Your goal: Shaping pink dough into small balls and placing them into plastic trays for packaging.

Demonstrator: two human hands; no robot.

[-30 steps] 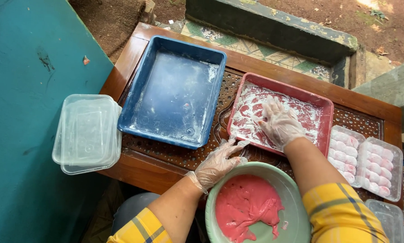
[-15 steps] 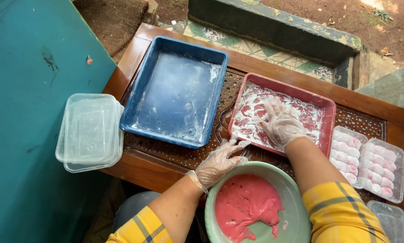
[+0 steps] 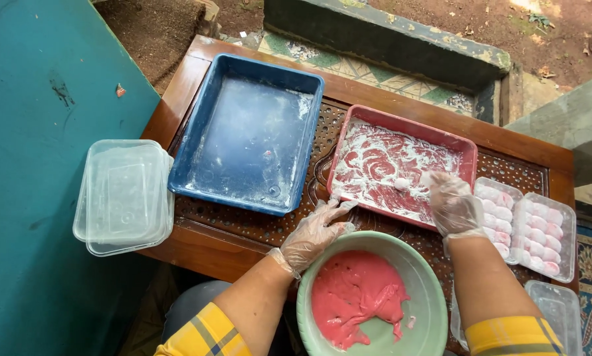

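My left hand (image 3: 315,231), in a clear plastic glove, rests with fingers spread at the rim of a green bowl (image 3: 426,290) that holds pink dough (image 3: 355,296). My gloved right hand (image 3: 452,204) hovers over the right end of a red tray (image 3: 468,146) dusted with white flour. Its fingers curl downward and hide what, if anything, they hold. A small floured ball (image 3: 401,183) lies in the tray just left of that hand. Right beside the hand, a clear hinged container (image 3: 532,227) holds several pink and white floured balls.
A blue tray (image 3: 248,142) with flour residue sits on the left of the carved wooden table (image 3: 230,240). Stacked clear plastic containers (image 3: 123,196) overhang the table's left edge. Another clear container (image 3: 559,310) lies at lower right. A teal board (image 3: 26,132) stands to the left.
My right hand has moved from the middle of the red tray to its right end, near the container of balls. My left hand has stayed at the bowl's rim.
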